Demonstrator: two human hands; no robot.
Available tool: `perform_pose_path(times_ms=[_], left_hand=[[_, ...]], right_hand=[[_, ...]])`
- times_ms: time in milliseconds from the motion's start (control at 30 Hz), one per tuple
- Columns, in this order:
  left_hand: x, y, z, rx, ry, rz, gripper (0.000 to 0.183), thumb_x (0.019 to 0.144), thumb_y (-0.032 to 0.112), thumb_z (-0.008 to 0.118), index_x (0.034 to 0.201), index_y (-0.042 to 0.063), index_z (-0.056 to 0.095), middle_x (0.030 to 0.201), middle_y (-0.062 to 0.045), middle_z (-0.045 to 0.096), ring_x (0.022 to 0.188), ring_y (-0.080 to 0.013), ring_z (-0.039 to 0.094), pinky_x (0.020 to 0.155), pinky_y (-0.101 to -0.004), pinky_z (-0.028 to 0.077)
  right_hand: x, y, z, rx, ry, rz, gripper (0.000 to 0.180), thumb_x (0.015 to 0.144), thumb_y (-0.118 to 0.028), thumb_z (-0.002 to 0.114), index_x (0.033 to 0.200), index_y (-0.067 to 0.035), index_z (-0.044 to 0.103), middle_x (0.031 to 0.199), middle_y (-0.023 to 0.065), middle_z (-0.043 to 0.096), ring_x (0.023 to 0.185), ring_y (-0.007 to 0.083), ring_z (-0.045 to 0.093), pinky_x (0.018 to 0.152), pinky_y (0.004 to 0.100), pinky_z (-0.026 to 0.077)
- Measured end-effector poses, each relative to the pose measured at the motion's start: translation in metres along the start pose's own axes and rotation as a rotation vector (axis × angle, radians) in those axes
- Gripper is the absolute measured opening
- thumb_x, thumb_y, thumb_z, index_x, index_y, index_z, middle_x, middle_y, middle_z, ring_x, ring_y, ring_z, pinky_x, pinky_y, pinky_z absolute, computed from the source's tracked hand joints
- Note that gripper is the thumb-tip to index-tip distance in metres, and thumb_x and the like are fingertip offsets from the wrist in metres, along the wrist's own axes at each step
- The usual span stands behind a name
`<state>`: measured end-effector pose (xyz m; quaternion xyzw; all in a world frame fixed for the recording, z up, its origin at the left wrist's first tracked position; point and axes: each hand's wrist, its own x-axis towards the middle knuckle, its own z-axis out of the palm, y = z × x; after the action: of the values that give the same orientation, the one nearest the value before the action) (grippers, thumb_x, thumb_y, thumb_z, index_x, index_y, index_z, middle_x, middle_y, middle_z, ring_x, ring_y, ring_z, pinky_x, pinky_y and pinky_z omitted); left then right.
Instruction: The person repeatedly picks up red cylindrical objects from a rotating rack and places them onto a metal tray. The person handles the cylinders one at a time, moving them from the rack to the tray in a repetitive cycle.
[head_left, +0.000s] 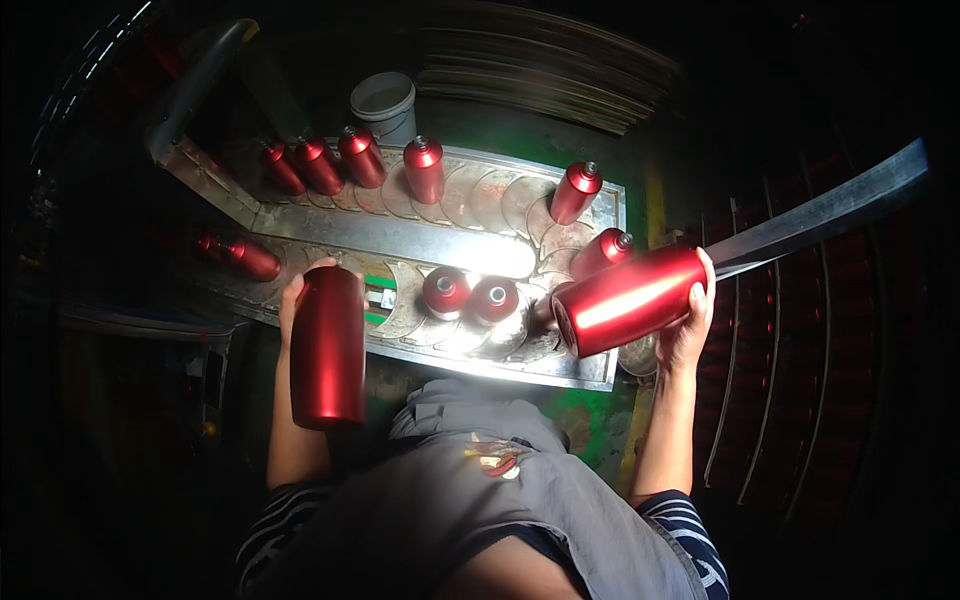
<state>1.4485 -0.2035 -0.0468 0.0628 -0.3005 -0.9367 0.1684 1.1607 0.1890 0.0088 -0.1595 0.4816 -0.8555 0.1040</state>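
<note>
My left hand (291, 300) grips a red metal bottle (328, 352) near its upper end, with the base towards me. A second red bottle (634, 300) lies tilted in my right hand (694, 311), its flat base facing lower left. Both hands are raised above a looping slat-chain conveyor (495, 199). On its near run stand two red bottles (445, 291) with open necks. More red bottles with threaded necks stand along the far run, one of them (424, 169) near its middle. Another red bottle (604, 255) is partly hidden behind the one in my right hand.
A metal divider (390, 236) runs between the conveyor's two lanes. Behind the conveyor stands a white bucket (384, 105), with stacked flat sheets (547, 67) beyond. A long metal bar (825, 206) extends at right above dark rows of red items. A metal frame (199, 90) rises at left.
</note>
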Motion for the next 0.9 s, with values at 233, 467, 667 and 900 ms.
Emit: perform_pose_path(times_ms=[233, 467, 667, 900], left_hand=[[-0.010, 0.075, -0.036, 0.641, 0.385, 0.486, 0.056, 0.094, 0.042, 0.049, 0.134, 0.002, 0.048, 0.127, -0.019, 0.060, 0.106, -0.0307, 0.063, 0.092, -0.0418, 0.052], [-0.048, 0.107, -0.088, 1.162, 0.429, 0.664, 0.047, 0.074, 0.011, 0.079, 0.119, 0.002, 0.066, 0.132, -0.016, 0.061, 0.118, -0.0271, 0.059, 0.104, -0.0387, 0.043], [-0.011, 0.047, -0.097, 1.407, 0.492, 0.719, 0.036, 0.061, 0.000, 0.083, 0.095, 0.006, 0.074, 0.123, -0.015, 0.063, 0.116, -0.0304, 0.057, 0.096, -0.0387, 0.048], [0.016, 0.037, -0.165, 1.453, 0.420, 0.725, 0.031, 0.059, 0.005, 0.085, 0.088, 0.014, 0.078, 0.122, -0.009, 0.063, 0.117, -0.0318, 0.055, 0.094, -0.0398, 0.048]], right_hand=[[0.127, 0.176, 0.159, -0.910, -0.205, -0.660, 0.050, 0.072, -0.014, 0.084, 0.120, -0.018, 0.071, 0.134, 0.0165, 0.051, 0.124, 0.0318, 0.050, 0.105, 0.0406, 0.043], [0.148, 0.333, 0.229, -1.311, -0.452, -0.358, 0.046, 0.073, -0.016, 0.081, 0.117, -0.026, 0.070, 0.142, 0.0192, 0.041, 0.130, 0.0416, 0.040, 0.107, 0.0467, 0.041], [0.139, 0.312, 0.262, -1.402, -0.637, -0.426, 0.059, 0.075, -0.015, 0.078, 0.130, -0.031, 0.064, 0.151, 0.0274, 0.031, 0.137, 0.0431, 0.033, 0.115, 0.0476, 0.031], [0.057, 0.238, 0.302, -1.023, -0.547, -0.157, 0.050, 0.082, 0.005, 0.069, 0.128, -0.014, 0.066, 0.144, 0.0146, 0.043, 0.128, 0.0275, 0.049, 0.099, 0.0353, 0.048]])
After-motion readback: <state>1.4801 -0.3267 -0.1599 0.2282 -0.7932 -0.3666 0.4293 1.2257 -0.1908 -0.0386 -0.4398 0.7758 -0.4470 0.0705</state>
